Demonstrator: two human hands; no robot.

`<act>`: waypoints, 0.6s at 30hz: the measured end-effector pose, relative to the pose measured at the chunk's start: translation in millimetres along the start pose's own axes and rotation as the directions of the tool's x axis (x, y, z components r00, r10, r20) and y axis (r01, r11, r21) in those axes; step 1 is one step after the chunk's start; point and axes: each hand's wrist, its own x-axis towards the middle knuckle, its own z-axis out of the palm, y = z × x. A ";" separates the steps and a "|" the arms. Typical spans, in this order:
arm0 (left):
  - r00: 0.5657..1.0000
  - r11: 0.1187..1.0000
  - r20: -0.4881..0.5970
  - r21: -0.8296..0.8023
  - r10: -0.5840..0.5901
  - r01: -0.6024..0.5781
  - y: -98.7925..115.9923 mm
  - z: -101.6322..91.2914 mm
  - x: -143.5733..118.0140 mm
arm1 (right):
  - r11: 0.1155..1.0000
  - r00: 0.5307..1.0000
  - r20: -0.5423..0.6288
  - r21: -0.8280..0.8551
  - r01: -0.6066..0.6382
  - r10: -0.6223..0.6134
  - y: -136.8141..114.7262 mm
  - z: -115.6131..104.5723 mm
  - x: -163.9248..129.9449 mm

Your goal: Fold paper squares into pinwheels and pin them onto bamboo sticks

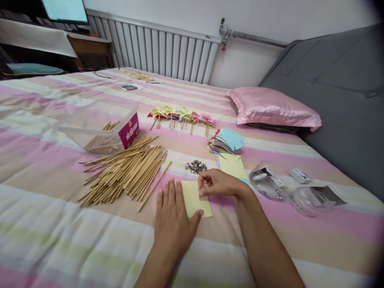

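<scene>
A pale-yellow paper square point(191, 197) lies on the striped bed point(90, 244), well in from its grey padded headboard point(336, 80). The left hand point(171, 224) rests flat on it, gripping nothing; the right hand point(218, 184) curls above, its hold unclear.

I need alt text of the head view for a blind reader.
A left hand lies flat across the left edge of yellow paper on a striped bedspread, while the right hand, curled, is over the paper's right side. Nearby are wooden sticks, a plastic box, small metal pieces and paper pinwheels.
</scene>
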 end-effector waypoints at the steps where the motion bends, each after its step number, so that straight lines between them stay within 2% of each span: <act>1: 0.999 0.999 -0.048 -0.032 0.008 -0.010 0.7 -2.3 1.2 | 0.998 0.999 -0.038 0.051 0.023 -0.021 -1.7 0.7 0.2; 4: 0.986 0.981 -0.163 -0.188 0.014 -0.045 3.1 -11.9 4.8 | 0.973 0.991 -0.126 0.221 0.064 -0.036 -6.2 4.5 2.6; 6: 0.986 0.945 -0.163 -0.318 0.021 -0.073 4.9 -18.3 5.8 | 0.955 0.990 -0.136 0.289 0.071 -0.032 -8.1 7.1 4.3; 9: 0.995 0.887 -0.012 -0.452 0.098 -0.093 8.1 -23.6 4.6 | 0.940 0.996 -0.079 0.337 0.054 -0.029 -8.6 10.8 6.4; 11: 0.983 0.883 0.135 -0.466 0.128 -0.051 9.9 -24.3 3.2 | 0.934 0.999 -0.028 0.357 0.029 -0.020 -7.0 13.6 8.4; 13: 0.964 0.899 0.240 -0.439 0.109 0.007 10.5 -23.6 2.6 | 0.945 1.000 0.010 0.328 0.000 -0.004 -4.7 16.7 11.2; 15: 0.951 0.904 0.293 -0.425 0.096 0.040 10.2 -23.0 3.1 | 0.970 1.000 0.023 0.242 -0.007 0.002 -3.0 19.1 13.9; 18: 0.946 0.895 0.309 -0.444 0.095 0.055 9.6 -23.5 5.1 | 0.991 0.999 0.012 0.126 0.035 -0.037 -3.6 18.9 14.1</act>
